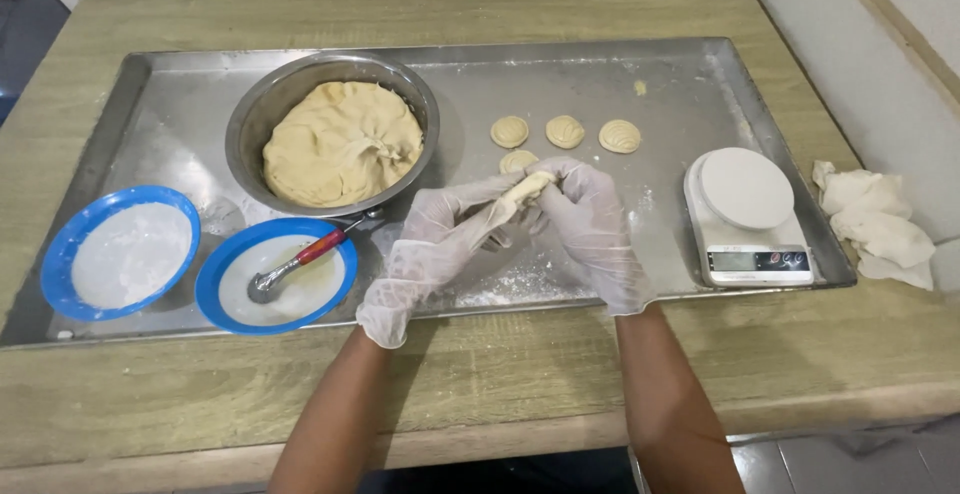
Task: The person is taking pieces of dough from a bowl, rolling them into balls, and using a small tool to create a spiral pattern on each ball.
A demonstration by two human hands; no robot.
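Note:
Both my hands wear clear plastic gloves and meet above the middle of a large metal tray (160, 134). My left hand (435, 244) and my right hand (590, 224) together pinch a small pale piece of dough (527, 187) between their fingertips. Just beyond them lie shaped, ridged dough pieces: one (509, 132), another (565, 132), a third (620, 136), and one more (515, 161) partly hidden behind my fingers. A steel bowl (260, 104) holding a big mound of dough (340, 144) stands to the left.
A blue bowl of white flour (125, 252) and a blue bowl (215, 289) with a red-handled scoop (300, 259) sit at front left. A white kitchen scale (748, 216) stands at the tray's right end. A crumpled cloth (875, 224) lies beside the wall. Flour dusts the tray.

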